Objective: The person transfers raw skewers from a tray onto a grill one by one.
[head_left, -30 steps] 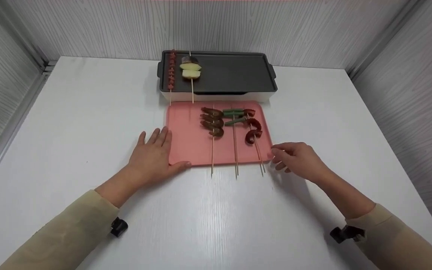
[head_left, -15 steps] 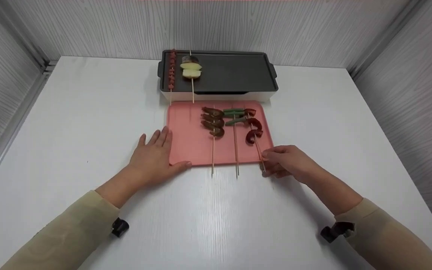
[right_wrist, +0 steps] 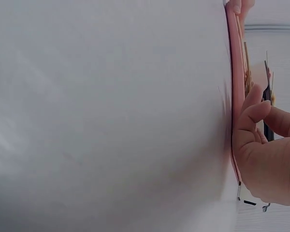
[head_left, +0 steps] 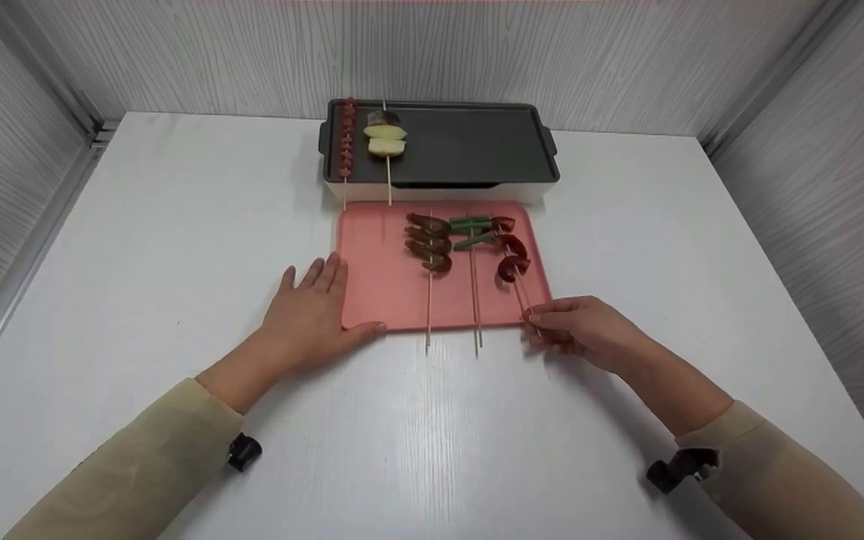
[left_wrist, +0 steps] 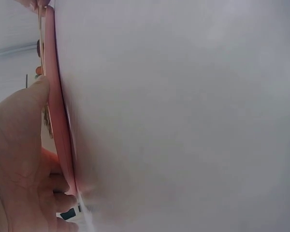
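Note:
In the head view my left hand [head_left: 304,315] lies with straight fingers along the left edge of the pink tray [head_left: 379,292], its thumb over the front rim. At the tray's front right corner my right hand [head_left: 589,330] pinches the stick of a skewer of dark red curled pieces [head_left: 513,268]. Those pieces remain low over the tray, beside a skewer of green pods [head_left: 471,223]. Left of that lies a skewer of brown curled pieces [head_left: 429,244]. The right wrist view shows the curled fingers and thumb of my right hand [right_wrist: 266,145] by the tray rim.
Behind the tray stands a black griddle [head_left: 477,142] on a white base. On its left side lie a skewer of small red pieces [head_left: 346,142] and a skewer of pale slices [head_left: 385,139]. Wood-grain panels [head_left: 252,60] enclose the white table [head_left: 214,187] at the back and sides.
My right hand has moved left from the tray's corner to the red skewer's stick and now pinches it. That skewer has shifted slightly right. My left hand has stayed in place.

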Demonstrator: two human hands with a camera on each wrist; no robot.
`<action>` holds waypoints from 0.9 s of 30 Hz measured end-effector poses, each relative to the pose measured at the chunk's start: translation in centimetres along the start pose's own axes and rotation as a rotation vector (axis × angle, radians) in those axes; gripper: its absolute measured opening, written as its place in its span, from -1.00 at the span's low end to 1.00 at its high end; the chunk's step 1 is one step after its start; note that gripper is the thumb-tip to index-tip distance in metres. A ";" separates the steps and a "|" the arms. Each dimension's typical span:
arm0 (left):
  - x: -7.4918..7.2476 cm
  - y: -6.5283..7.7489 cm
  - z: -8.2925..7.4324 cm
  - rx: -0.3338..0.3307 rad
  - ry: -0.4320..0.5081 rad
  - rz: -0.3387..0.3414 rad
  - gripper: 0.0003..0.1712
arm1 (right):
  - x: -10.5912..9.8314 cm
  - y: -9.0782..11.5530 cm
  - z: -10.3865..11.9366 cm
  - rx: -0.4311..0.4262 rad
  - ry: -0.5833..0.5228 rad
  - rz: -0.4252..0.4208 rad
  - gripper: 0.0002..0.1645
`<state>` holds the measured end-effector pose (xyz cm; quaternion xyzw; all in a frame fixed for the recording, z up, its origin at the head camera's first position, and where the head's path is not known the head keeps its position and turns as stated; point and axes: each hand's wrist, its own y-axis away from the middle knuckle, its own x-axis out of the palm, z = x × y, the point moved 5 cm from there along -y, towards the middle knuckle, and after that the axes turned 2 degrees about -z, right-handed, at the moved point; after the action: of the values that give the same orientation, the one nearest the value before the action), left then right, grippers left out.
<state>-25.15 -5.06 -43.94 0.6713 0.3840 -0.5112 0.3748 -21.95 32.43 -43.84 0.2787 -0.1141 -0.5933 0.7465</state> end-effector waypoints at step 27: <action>0.0 -0.1 -0.1 -0.008 -0.013 0.014 0.37 | -0.7 2.3 0.7 -0.032 0.032 -0.087 -0.58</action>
<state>-25.19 -4.94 -43.88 0.6693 0.3786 -0.5114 0.3835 -20.55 33.27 -41.89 0.2811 -0.0805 -0.6226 0.7259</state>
